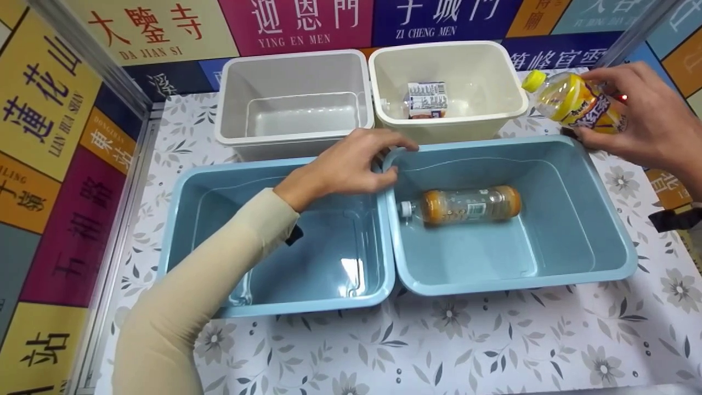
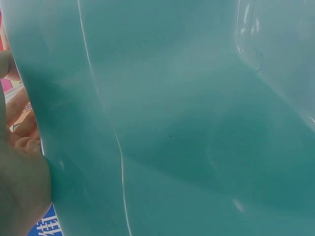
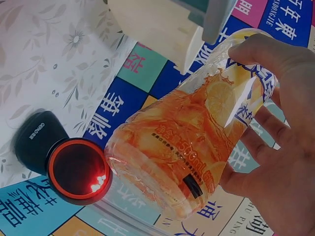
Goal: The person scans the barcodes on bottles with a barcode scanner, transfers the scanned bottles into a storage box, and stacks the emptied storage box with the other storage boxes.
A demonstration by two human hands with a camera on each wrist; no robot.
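In the head view, my right hand (image 1: pixel 647 115) holds a plastic iced tea bottle (image 1: pixel 559 104) with a yellow cap and a yellow lemon label. The bottle is tilted, its cap near the cream bin's right side. In the right wrist view, the thumb and fingers wrap the bottle (image 3: pixel 182 132), whose orange lower half faces the camera. My left hand (image 1: pixel 356 164) hovers where the two blue bins meet, fingers loosely bent, fingertips right at the right blue bin's (image 1: pixel 620 269) back left corner. A clear bottle with orange ends (image 1: pixel 469 206) lies in that bin.
The left blue bin (image 1: pixel 274 311) stands beside it. Behind are a grey bin (image 1: pixel 293 131) and a cream bin (image 1: pixel 449 130) containing a labelled bottle (image 1: pixel 426 100). A black device with a red-lit ring (image 3: pixel 78 169) stands on the floral tablecloth (image 1: pixel 449 340). Colourful sign-printed walls (image 1: pixel 49 137) surround the table.
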